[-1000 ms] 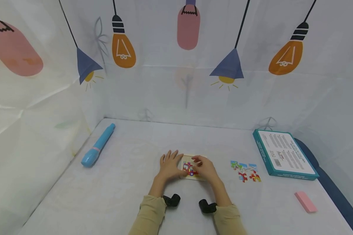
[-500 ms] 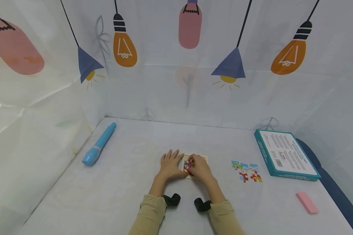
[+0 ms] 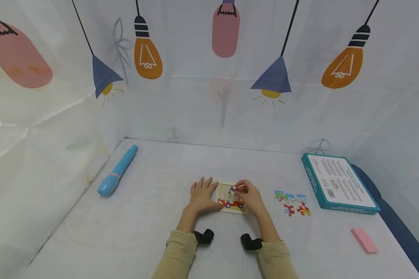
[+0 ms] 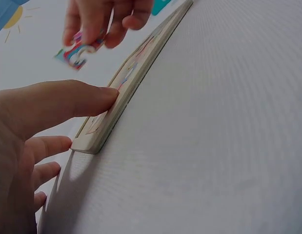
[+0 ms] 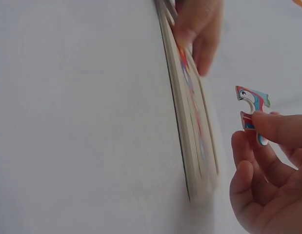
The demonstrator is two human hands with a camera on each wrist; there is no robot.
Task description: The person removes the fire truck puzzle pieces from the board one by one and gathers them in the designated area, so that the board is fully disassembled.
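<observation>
A small wooden puzzle tray (image 3: 222,190) lies flat on the white table, with fitted fire-engine puzzle pieces (image 3: 230,204) along its near side. The upper part of the tray shows bare wood. My left hand (image 3: 201,197) rests at its left side with fingers spread; in the left wrist view the thumb (image 4: 99,97) presses on the tray's rim. Between thumb and fingers, my right hand (image 3: 251,197) pinches a jigsaw piece (image 5: 258,102) with an eye printed on it. That piece is held above the tray, tilted and apart from it.
Several loose jigsaw pieces (image 3: 290,199) lie to the right of the tray. Beyond them are a teal-edged box (image 3: 340,182) and a pink block (image 3: 364,240). A blue microphone-shaped object (image 3: 118,170) lies at the far left. Printed sheets (image 3: 195,108) wall in the table.
Half a second ago my right hand was over the tray's left part; it has since moved right and lifted the jigsaw piece, uncovering the lower row. The left hand has stayed put.
</observation>
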